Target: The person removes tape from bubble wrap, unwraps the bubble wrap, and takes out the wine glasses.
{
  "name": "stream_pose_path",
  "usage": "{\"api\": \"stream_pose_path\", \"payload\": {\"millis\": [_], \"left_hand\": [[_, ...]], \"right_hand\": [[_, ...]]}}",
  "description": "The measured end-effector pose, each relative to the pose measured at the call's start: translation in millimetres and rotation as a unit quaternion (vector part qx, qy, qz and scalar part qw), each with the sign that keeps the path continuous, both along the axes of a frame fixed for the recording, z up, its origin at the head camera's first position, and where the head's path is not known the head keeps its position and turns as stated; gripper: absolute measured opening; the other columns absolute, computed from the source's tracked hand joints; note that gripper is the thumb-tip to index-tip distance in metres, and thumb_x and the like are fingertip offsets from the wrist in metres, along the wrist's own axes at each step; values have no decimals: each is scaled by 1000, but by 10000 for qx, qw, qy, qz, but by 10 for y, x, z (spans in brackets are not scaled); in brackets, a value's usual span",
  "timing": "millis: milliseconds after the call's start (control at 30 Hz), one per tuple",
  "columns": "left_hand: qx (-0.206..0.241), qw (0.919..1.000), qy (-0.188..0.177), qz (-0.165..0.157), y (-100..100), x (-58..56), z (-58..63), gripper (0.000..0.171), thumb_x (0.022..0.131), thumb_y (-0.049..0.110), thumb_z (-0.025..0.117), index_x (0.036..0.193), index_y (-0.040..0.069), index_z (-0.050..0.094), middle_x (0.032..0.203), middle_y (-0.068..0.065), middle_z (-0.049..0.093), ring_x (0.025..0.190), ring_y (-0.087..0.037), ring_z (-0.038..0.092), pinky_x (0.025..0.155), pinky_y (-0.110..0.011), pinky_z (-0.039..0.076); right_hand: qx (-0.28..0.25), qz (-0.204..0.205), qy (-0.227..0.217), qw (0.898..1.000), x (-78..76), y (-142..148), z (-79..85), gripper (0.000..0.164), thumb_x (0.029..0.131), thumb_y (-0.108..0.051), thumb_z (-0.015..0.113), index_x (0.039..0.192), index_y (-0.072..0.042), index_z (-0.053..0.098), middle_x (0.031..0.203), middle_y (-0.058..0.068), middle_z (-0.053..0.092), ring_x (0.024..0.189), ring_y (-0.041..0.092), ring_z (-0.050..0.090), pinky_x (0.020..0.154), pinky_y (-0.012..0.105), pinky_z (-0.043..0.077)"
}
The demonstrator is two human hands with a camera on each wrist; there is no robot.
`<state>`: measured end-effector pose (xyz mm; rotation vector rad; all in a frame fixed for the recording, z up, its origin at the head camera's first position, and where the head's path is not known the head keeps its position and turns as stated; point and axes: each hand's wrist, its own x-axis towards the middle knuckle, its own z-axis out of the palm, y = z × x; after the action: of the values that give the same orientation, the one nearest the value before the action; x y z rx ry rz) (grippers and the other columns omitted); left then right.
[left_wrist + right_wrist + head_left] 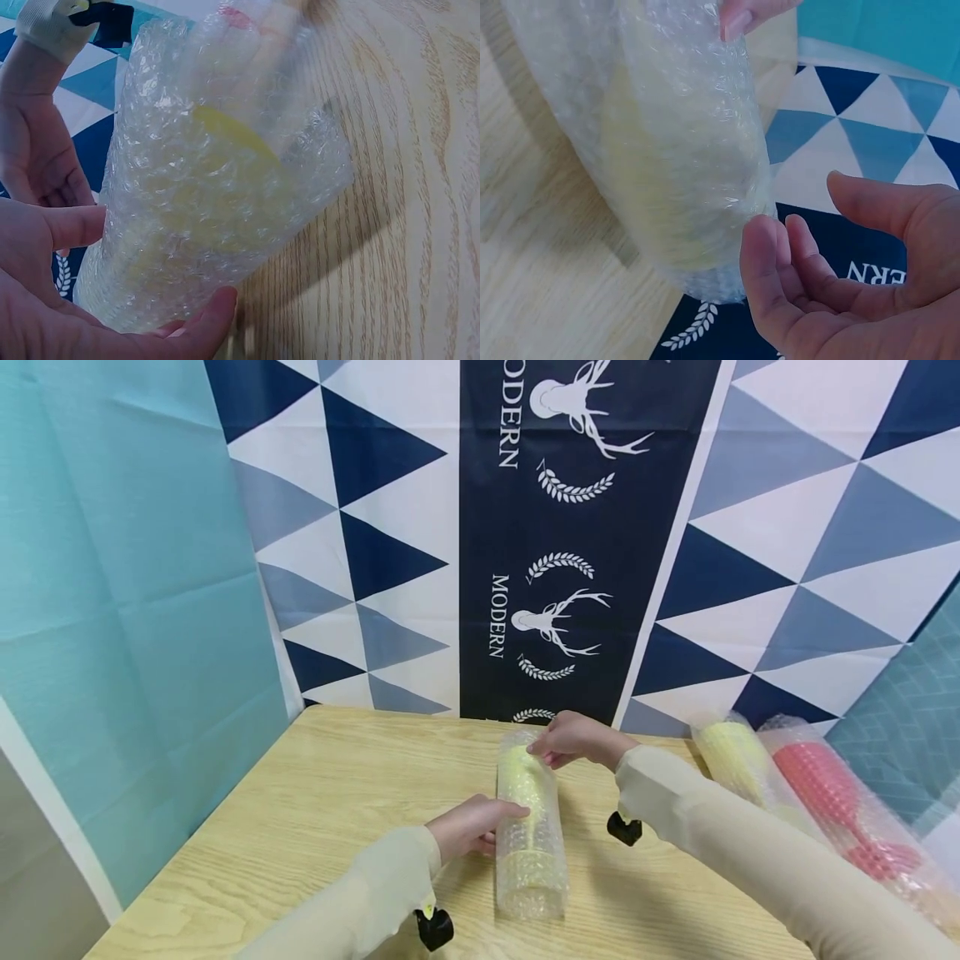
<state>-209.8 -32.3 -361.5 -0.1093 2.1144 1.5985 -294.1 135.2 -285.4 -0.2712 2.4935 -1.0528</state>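
A bubble-wrapped yellow object (522, 781) lies lengthwise on the wooden table; through the wrap it looks wide at the far part, thin in the middle and round at the near end, its exact kind blurred. My left hand (472, 825) grips its left side, thumb on top; in the left wrist view the thumb and fingers of that hand (112, 330) span the wrap (195, 187). Near the far end is my right hand (570, 739). In the right wrist view that hand (840, 292) has loosely bent fingers against or just beside the wrap, thumb apart.
Another bubble-wrapped yellow object (735, 760) and a bubble-wrapped red one (832, 785) lie at the table's right side, partly behind my right sleeve. A patterned cloth (390, 527) hangs behind the table (322, 793), and a teal cloth (127, 568) hangs on the left.
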Motion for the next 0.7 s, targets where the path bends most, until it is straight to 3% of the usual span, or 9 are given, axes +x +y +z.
{"api": "stream_pose_path", "payload": {"millis": [167,400,700], "left_hand": [[-20,10000,-66,-8,-4,10,20,59,88,33,64,131,-3,45,116,-11,58,97,-21,64,86,-36,56],[-191,9998,-67,33,37,23,36,67,87,35,65,135,-4,39,117,-12,55,96,-22,63,86,-37,56],[-220,9996,87,-123,40,50,63,56,88,35,64,128,-1,48,110,-8,60,89,-16,65,80,-33,57]], "right_hand": [[239,106,37,9997,-38,-66,-3,21,86,-14,65,68,-7,57,59,-5,52,57,5,52,67,22,57],[770,94,348,9964,-17,-125,35,26,84,-14,68,61,-9,55,58,-3,54,55,6,54,64,23,58],[2085,205,1228,9701,-33,-265,48,36,81,-23,72,51,-12,55,50,-3,54,47,7,56,55,19,53]]}}
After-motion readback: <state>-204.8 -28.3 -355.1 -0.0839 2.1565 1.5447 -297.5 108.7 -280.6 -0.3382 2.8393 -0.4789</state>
